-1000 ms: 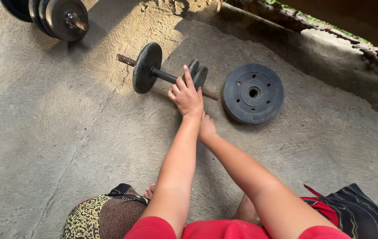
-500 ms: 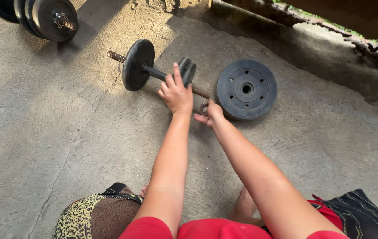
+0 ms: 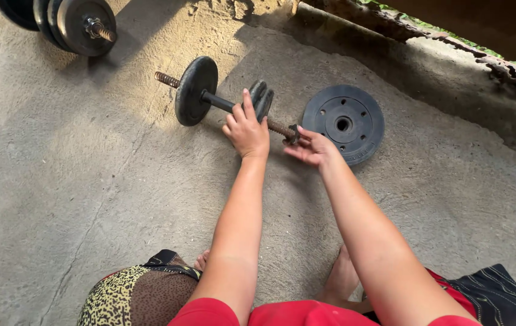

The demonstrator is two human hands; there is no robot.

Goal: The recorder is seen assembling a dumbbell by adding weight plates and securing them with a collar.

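Note:
A black dumbbell bar (image 3: pixel 212 99) lies on the concrete floor with one large plate (image 3: pixel 196 90) near its rusty left end and two small plates (image 3: pixel 262 98) further right. My left hand (image 3: pixel 247 131) presses over the bar just in front of the small plates, fingers wrapped on it. At the bar's right threaded end, my right hand (image 3: pixel 309 147) pinches the dark collar nut (image 3: pixel 294 133) with its fingertips. A loose round weight plate (image 3: pixel 343 124) lies flat right beside that end, close to my right hand.
A second loaded dumbbell (image 3: pixel 70 21) sits at the top left. A crumbling concrete ledge (image 3: pixel 451 54) runs along the back right. My patterned knee (image 3: pixel 131 296), bare feet (image 3: pixel 339 278) and a dark cloth (image 3: pixel 499 296) are at the bottom.
My right hand has come out from beside my left wrist and reached to the bar's right end, closing on the collar nut. My left hand stays on the bar.

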